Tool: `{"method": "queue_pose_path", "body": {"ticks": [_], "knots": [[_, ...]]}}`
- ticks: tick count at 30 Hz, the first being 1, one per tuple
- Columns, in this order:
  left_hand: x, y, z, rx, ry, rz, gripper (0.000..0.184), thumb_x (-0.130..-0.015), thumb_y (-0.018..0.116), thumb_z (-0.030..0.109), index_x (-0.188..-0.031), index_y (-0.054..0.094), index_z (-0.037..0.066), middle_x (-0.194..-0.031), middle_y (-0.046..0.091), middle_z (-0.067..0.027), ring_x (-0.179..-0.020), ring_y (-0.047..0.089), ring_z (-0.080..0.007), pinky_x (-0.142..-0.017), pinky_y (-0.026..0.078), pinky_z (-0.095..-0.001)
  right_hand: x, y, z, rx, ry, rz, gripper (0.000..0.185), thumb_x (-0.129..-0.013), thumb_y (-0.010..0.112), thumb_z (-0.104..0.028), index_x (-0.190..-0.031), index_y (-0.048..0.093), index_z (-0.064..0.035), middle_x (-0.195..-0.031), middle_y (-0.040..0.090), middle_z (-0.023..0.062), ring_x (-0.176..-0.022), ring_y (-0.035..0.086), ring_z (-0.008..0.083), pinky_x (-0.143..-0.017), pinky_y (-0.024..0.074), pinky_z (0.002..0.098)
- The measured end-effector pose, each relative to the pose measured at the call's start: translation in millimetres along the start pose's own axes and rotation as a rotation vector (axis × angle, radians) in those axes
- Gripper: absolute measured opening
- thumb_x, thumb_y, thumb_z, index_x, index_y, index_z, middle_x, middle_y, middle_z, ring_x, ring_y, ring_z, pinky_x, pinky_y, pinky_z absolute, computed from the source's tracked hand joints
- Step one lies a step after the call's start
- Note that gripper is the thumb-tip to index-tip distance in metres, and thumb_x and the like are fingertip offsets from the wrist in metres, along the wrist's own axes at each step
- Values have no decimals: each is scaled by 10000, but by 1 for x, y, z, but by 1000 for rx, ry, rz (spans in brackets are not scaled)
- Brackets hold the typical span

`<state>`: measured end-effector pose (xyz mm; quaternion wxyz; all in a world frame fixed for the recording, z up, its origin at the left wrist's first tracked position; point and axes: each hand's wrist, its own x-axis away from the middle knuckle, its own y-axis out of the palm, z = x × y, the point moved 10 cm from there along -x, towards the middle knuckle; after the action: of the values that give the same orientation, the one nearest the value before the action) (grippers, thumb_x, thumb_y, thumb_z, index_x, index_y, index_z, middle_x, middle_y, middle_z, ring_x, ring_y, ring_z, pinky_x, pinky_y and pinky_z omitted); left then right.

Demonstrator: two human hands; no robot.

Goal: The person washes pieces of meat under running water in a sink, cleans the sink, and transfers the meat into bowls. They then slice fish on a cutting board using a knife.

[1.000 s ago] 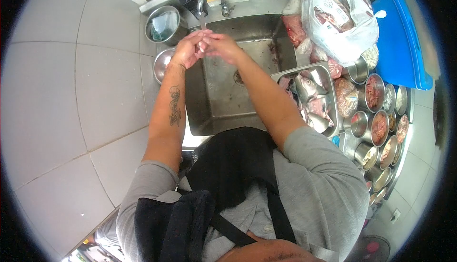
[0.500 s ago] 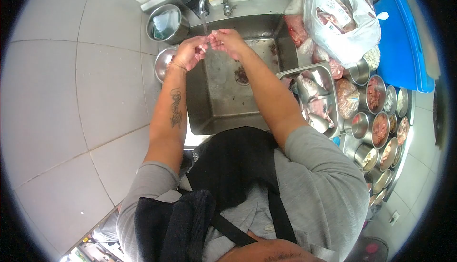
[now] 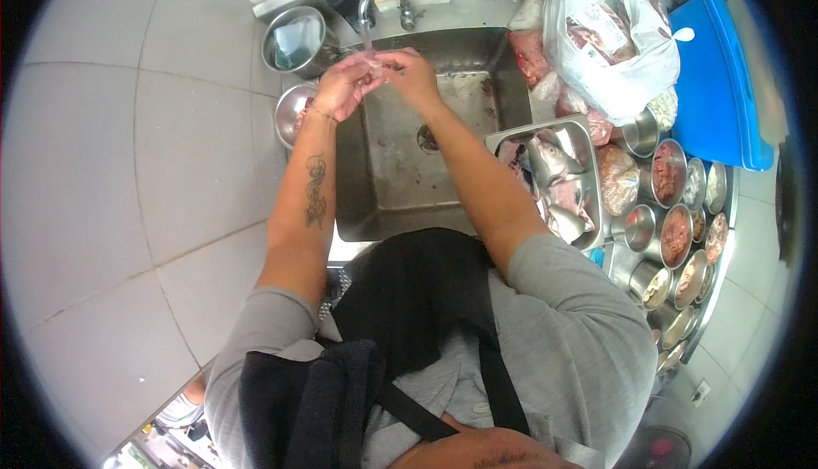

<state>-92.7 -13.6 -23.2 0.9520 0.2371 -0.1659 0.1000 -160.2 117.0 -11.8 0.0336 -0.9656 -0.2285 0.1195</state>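
Under the tap (image 3: 366,11), my left hand (image 3: 342,87) and my right hand (image 3: 412,77) meet over the far left part of the steel sink (image 3: 400,184). Water runs from the spout onto my fingers. Both hands are closed with fingertips together around something small and pale, too blurred to name. Just left of my left hand sits a steel bowl (image 3: 286,121) with pinkish pieces in it. My right forearm reaches across the sink, beside a steel tray (image 3: 596,171) of cut fish (image 3: 550,158).
A steel pot (image 3: 298,41) stands at the sink's far left corner. To the right are a white plastic bag (image 3: 609,69) of packed meat, a blue bin (image 3: 720,86) and several steel containers of food (image 3: 677,235). Dark scraps lie around the drain (image 3: 429,138).
My hands have come closer together, fingers overlapping under the water. The right hand has shifted slightly left and turned inward. The camera view has moved a little.
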Motion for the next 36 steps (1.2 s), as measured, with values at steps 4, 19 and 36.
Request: {"method": "queue_pose_path", "body": {"ticks": [4, 19, 36], "knots": [[5, -2, -5, -69, -28, 40, 281, -1033, 529, 92, -1272, 586, -45, -1133, 689, -120, -1014, 682, -202, -929, 574, -361, 2, 3, 2, 192, -2, -16, 203, -906, 711, -135, -1086, 752, -50, -991, 728, 74, -864, 674, 150, -775, 525, 299], [50, -9, 9, -455, 98, 380, 140, -932, 672, 115, -1055, 715, 66, -936, 732, -55, -857, 709, -176, -809, 581, -336, 4, 17, 35, 79, 111, 28, 211, -903, 705, -189, -1068, 754, -67, -988, 769, 84, -884, 724, 225, -827, 548, 346], [223, -62, -36, -863, 371, 755, 123, -867, 754, 101, -953, 680, 54, -853, 701, -109, -751, 691, -250, -720, 562, -355, 23, 288, -7, 1001, -396, -984, 248, -837, 683, -148, -1059, 738, -50, -987, 727, 218, -970, 714, 375, -859, 567, 486]]}}
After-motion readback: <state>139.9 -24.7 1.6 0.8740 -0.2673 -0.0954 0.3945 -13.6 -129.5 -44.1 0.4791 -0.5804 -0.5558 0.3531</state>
